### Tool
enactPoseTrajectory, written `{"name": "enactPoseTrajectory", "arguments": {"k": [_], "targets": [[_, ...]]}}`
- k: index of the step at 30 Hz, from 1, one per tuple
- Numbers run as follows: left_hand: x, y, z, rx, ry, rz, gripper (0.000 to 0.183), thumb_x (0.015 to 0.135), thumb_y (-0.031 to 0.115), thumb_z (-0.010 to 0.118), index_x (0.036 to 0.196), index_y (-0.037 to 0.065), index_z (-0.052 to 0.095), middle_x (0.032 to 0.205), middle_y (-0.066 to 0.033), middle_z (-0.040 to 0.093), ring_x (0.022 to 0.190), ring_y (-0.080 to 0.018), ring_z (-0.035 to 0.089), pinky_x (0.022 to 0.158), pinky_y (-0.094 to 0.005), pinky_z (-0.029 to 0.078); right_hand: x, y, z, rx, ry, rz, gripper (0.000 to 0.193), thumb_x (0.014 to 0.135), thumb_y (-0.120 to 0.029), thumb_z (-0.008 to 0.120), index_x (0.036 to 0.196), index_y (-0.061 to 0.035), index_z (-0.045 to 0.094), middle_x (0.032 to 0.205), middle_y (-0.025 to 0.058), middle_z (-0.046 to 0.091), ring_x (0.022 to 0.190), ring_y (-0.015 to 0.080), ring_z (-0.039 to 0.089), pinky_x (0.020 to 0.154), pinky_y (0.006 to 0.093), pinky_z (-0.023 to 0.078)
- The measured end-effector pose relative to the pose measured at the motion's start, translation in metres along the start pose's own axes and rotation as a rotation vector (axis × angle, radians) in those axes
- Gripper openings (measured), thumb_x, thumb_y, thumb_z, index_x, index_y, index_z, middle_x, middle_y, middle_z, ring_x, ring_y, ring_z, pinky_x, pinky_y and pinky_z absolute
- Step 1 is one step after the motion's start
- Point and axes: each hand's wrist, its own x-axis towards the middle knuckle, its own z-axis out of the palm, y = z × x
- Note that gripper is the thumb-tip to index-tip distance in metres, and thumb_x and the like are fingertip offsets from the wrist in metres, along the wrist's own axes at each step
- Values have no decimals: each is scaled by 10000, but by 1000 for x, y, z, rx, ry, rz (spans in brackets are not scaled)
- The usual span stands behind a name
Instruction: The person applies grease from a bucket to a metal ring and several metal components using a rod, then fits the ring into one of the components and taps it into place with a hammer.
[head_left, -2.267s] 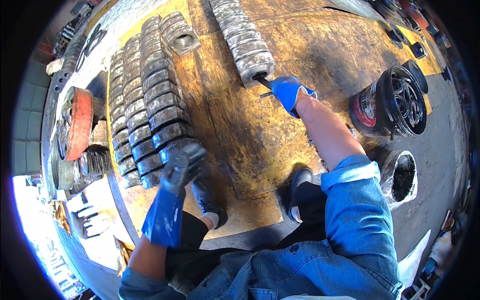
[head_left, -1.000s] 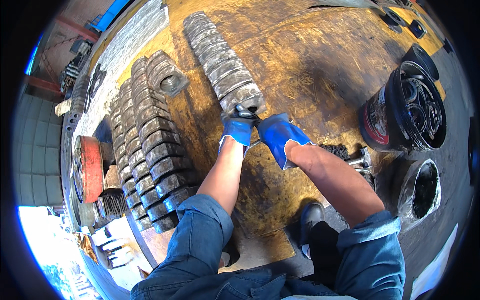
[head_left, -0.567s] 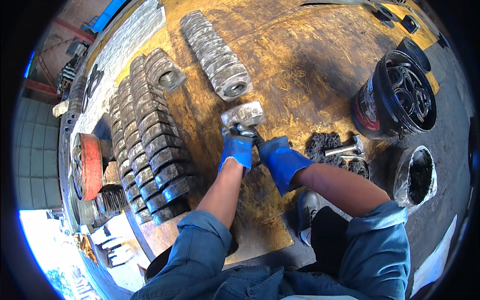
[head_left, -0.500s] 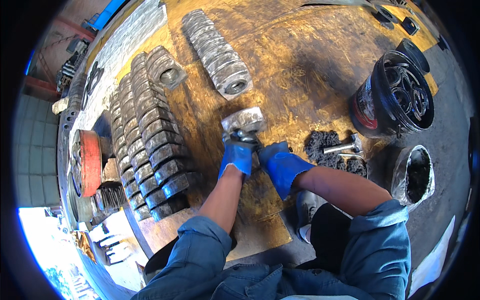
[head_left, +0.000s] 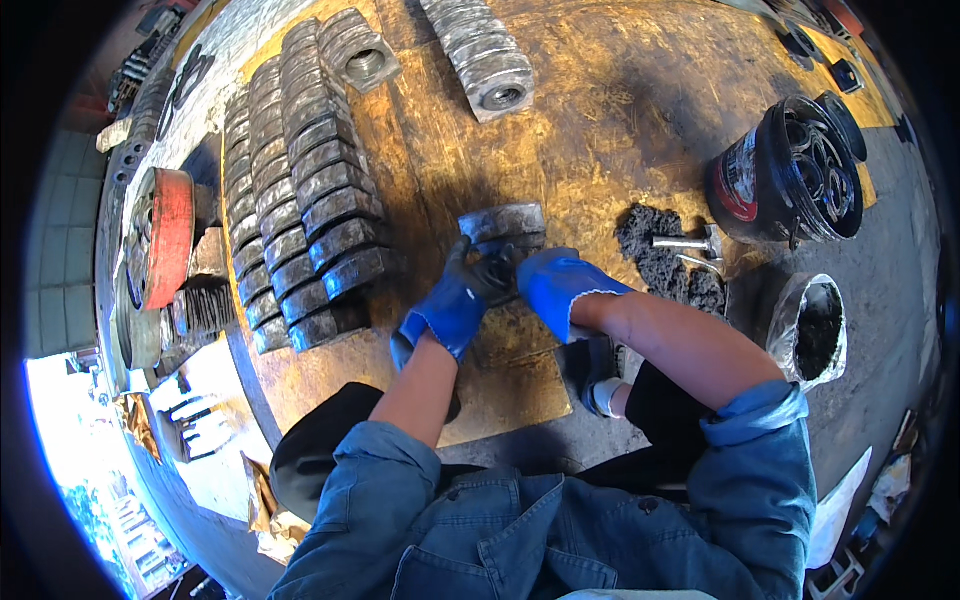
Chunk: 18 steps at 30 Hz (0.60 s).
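- Two hands in blue gloves meet at one gray metal block (head_left: 503,228) in the middle of the yellow-brown board (head_left: 600,130).
- Far left, a red wheel-shaped part (head_left: 168,235) stands on its edge beside the board.
- Next come two long rows of gray metal blocks (head_left: 295,190), packed side by side on the board.
- Left hand (head_left: 450,305) has its fingers (head_left: 480,272) curled on the front of the block.
- Right hand (head_left: 555,282) has its fingers closed on the same block from the other side.
- Up top, another short row of blocks (head_left: 480,55) lies well apart from the hands.
- Right of the hands sits a dark crumbly pile (head_left: 655,255) with a metal bolt (head_left: 685,243) on it.
- Further right, a black bucket (head_left: 765,180) holds metal rings.
- Near it stands a small pail (head_left: 815,330) of dark stuff on the gray concrete floor (head_left: 890,280).
- Bright sun lights the board.
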Motion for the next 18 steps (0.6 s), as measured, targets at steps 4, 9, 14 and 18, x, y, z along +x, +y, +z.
{"name": "enactPoseTrajectory", "arguments": {"k": [4, 9, 14, 18], "targets": [[-3, 32, -33, 366, 58, 122, 509, 980, 497, 474, 1199, 50, 582, 1151, -137, 675, 1000, -267, 664, 792, -379, 558, 6, -26, 22, -77, 158, -67, 121, 756, -105, 620, 788, -4, 680, 770, 253, 645, 711, 401, 662, 609, 455, 505], [-19, 39, -19, 702, 150, 338, 460, 984, 468, 506, 1236, 93, 592, 1239, -117, 653, 1064, -252, 637, 810, -362, 514, -6, -17, 50, -18, 227, -22, 113, 746, -132, 649, 789, -37, 691, 763, 229, 647, 725, 399, 650, 617, 444, 500], [-57, 44, 3, 1413, -125, 456, 610, 892, 250, 729, 1403, 32, 475, 1288, -96, 622, 1176, -257, 604, 988, -365, 482, -4, -19, 58, 116, 328, 52, 133, 746, -148, 656, 808, -33, 686, 820, 226, 660, 778, 406, 650, 652, 425, 507], [-83, 38, -9, 2044, -192, 445, 803, 841, 263, 761, 1478, -12, 356, 1472, -174, 465, 1354, -279, 459, 1121, -355, 355, -1, -24, 61, 113, 321, 92, 148, 742, -135, 661, 850, -40, 698, 869, 229, 670, 816, 406, 661, 670, 434, 511]]}}
